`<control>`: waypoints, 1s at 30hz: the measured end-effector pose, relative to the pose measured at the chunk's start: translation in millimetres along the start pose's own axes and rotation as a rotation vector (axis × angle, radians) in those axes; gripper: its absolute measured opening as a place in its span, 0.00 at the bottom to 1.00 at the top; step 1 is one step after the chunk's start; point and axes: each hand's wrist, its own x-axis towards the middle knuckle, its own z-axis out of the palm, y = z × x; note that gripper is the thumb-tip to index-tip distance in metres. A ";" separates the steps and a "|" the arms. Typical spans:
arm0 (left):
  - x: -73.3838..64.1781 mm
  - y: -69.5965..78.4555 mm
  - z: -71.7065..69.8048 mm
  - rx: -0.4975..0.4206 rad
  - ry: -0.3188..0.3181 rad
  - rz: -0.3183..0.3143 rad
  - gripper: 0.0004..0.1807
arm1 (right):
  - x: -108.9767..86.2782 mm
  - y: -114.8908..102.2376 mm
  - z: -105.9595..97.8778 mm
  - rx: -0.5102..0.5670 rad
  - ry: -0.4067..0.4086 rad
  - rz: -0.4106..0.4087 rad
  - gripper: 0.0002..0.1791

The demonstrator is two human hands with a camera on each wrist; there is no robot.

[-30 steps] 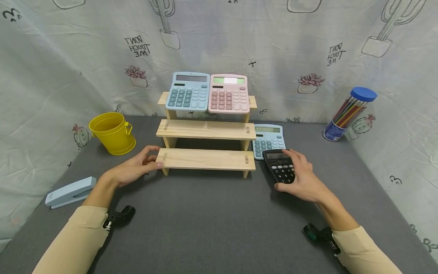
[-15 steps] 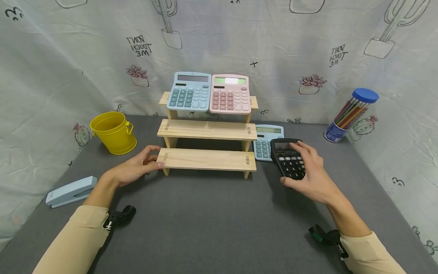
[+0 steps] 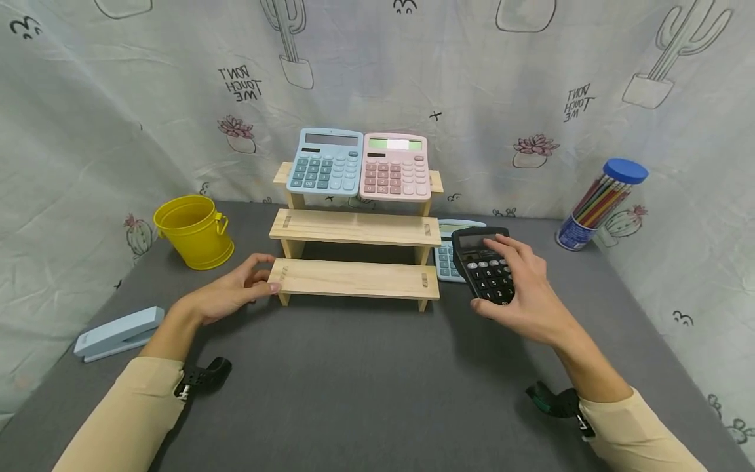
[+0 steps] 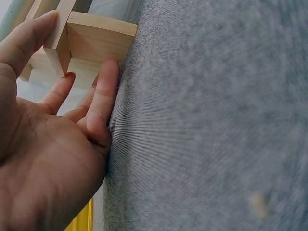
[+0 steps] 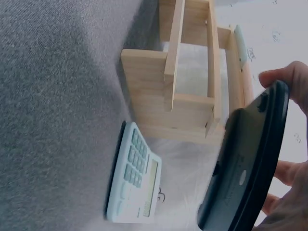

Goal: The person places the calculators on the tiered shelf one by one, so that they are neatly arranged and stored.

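My right hand holds a black calculator by its edges, thumb at the bottom and fingers at the top side. The right wrist view shows the underside of that calculator, raised off the table. Behind it in the head view, partly covered, a light blue calculator lies flat beside the three-step wooden stand. My left hand pinches the left end of the stand's lowest shelf, thumb on one side and fingertips on the other. A blue calculator and a pink calculator lean on the top shelf.
A yellow bucket stands at the back left, with a light blue stapler in front of it. At the back right is a blue-lidded tub of pencils. A printed cloth hangs behind the grey table.
My right hand has raised the black calculator from low over the table, first rightward, then back left, so it now covers more of the blue one. The left hand stays on the stand.
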 end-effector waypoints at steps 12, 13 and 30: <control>-2.8 -2.5 -1.2 -0.003 -0.003 0.008 0.37 | 15.2 -18.6 14.4 0.005 -0.009 -0.066 0.50; -2.5 -2.7 -0.6 -0.003 -0.003 0.006 0.37 | 16.4 -20.2 16.0 0.004 -0.010 -0.073 0.50; 2.7 -4.0 0.4 -0.035 0.002 0.008 0.37 | 44.4 -55.3 39.9 -0.023 -0.038 -0.179 0.49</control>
